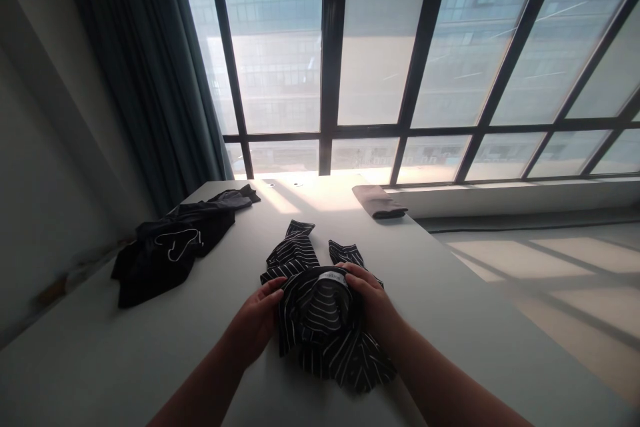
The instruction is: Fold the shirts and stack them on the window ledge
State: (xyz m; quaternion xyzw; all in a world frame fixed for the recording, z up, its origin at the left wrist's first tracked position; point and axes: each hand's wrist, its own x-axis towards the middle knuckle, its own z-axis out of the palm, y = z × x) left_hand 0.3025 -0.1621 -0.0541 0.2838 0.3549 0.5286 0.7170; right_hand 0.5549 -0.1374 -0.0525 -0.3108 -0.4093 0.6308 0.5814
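A black garment with thin white stripes, probably a shirt (320,320), lies bunched on the white table (215,373) in front of me. Its round neck opening faces me, with a pale label inside the collar. Two striped sleeves stretch away toward the window. My left hand (260,320) pinches the left side of the collar between thumb and fingers. On the opposite side, my right hand (373,297) grips the collar beside the label, its fingers curled over the edge. Folds hide part of both hands' fingertips.
Dark clothes (175,240) lie heaped at the table's left, with a white hanger (183,240) on top. A folded grey-brown cloth (379,201) rests near the far right edge. Beyond stand a dark curtain (145,73) and a large framed window (380,53).
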